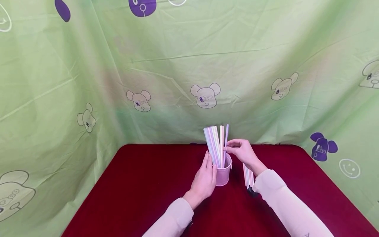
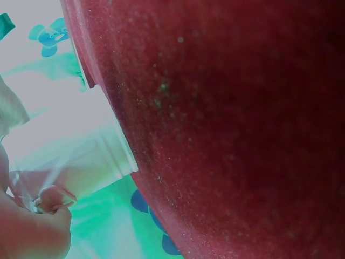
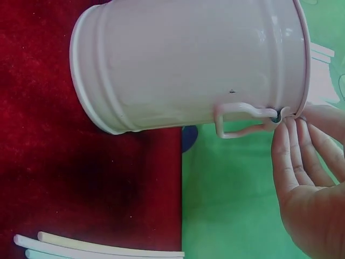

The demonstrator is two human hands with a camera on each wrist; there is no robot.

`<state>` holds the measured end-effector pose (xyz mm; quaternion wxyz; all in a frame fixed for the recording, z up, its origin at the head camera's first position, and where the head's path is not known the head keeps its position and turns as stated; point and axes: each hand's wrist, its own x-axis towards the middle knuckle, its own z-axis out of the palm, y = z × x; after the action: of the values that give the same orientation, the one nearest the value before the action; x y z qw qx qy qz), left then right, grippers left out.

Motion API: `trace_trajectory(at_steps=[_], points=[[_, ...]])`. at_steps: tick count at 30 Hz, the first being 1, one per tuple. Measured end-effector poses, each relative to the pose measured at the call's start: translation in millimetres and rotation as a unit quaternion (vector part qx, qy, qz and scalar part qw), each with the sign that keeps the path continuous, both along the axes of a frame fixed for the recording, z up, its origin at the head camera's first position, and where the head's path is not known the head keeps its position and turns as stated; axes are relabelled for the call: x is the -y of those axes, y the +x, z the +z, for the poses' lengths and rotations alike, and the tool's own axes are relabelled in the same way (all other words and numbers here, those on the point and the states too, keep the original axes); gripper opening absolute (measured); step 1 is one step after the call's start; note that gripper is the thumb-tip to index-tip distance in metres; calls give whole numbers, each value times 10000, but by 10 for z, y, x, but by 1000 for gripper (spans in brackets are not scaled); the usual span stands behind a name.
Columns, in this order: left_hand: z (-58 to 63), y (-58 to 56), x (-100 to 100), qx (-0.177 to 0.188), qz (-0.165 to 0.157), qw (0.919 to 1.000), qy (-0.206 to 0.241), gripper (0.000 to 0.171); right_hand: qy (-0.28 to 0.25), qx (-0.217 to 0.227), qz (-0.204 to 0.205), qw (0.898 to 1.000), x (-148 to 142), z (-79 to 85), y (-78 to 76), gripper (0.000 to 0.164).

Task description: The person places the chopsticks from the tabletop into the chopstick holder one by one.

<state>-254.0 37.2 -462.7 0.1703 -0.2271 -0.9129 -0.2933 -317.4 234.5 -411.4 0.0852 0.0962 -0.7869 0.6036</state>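
A small pink bucket [image 1: 222,178] stands upright with several pastel straws [image 1: 214,144] leaning in it. My left hand [image 1: 204,179] grips the bucket's near left side, its fingers reaching up along the straws. In the left wrist view the thumb [image 2: 38,232] lies by a small side loop of the bucket [image 2: 81,140], with fingers on the opposite side. On the right, my right hand [image 1: 241,151] pinches a purple straw [image 1: 226,135] just above the rim. The right wrist view has that hand's fingertips right at the rim, beside a wire loop [image 3: 242,116].
More straws [image 1: 248,174] lie on the red-covered table [image 1: 142,187] under my right forearm, by a small black thing [image 1: 252,191]. A green cloth with bear prints [image 1: 177,59] hangs close behind the table and along both sides.
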Motion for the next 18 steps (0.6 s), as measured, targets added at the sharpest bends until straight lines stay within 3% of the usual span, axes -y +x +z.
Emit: trace_trajectory(at_steps=[8,11,15,18], points=[[13,5,8,-74,-23,10000,-3,54,-73,15,238,9997,-79,74,15,36],[18,5,9,-96,-32,9999,36,54,131,-114,187,9997,-149,132,10,35],[6,4,15,-114,-18,9999,10,54,808,-241,103,9964,-269,181,7,32],[-6,-1,18,-92,-16,10000,12,54,1758,-450,-114,9833,-377,182,-8,29]])
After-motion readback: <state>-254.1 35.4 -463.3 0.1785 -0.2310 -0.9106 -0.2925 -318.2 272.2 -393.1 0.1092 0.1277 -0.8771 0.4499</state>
